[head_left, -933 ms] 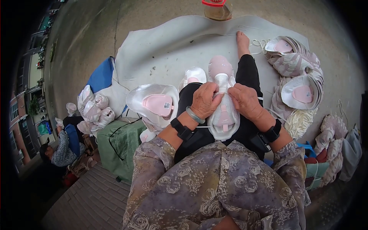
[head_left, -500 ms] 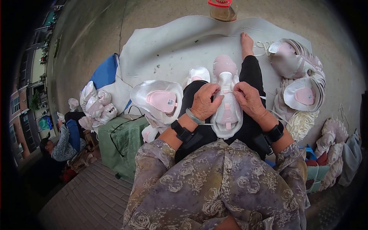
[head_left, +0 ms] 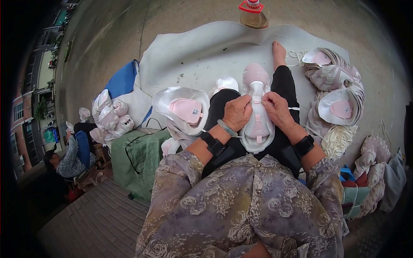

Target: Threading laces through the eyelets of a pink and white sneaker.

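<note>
A pink and white shoe upper (head_left: 258, 121) lies lengthwise on my lap between my thighs, its rounded toe pointing away from me and its padded collar toward my belly. My left hand (head_left: 236, 113) is closed against the left edge of its throat, knuckles up. Opposite it, my right hand (head_left: 278, 110) pinches at the right edge, thumb and forefinger together. Whether a thin lace is also between the fingers cannot be made out. Pale cord shows beside my left wrist. Another open upper (head_left: 185, 109) sits left of my thigh, pink tongue showing.
Nested uppers (head_left: 340, 105) curve along the right, above a bundle of cream laces (head_left: 340, 139). A green wrapped bale (head_left: 140, 159) stands at my left, with bunched uppers (head_left: 112, 117) beyond. A pale sheet (head_left: 189, 56) covers the ground; a red-handled jug (head_left: 254, 18) stands past it. Another person sits far left.
My left hand has rolled from spread fingers over the upper's throat to a closed grip at its edge. My right hand stays nearly in place. The whole view has shifted slightly.
</note>
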Demonstrator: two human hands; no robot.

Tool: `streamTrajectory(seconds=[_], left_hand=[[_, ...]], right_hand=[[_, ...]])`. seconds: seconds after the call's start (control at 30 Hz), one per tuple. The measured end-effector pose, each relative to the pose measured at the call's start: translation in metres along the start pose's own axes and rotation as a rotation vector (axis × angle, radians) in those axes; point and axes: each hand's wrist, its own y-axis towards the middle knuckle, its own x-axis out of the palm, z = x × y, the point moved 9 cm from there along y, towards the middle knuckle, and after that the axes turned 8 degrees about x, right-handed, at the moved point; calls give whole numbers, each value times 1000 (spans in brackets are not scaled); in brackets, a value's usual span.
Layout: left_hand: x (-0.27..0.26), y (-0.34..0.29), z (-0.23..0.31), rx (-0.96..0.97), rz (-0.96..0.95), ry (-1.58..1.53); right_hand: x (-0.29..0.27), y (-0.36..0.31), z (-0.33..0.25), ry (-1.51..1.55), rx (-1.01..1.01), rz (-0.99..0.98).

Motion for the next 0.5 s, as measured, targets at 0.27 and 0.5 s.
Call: streamTrajectory(seconds=[0.27, 0.5], left_hand=[[5, -8, -4, 32, 31, 17], [9, -4, -1, 60, 60, 14]], right_hand=[[3, -9, -10, -125, -75, 79], [2, -19, -40, -329, -296, 277]])
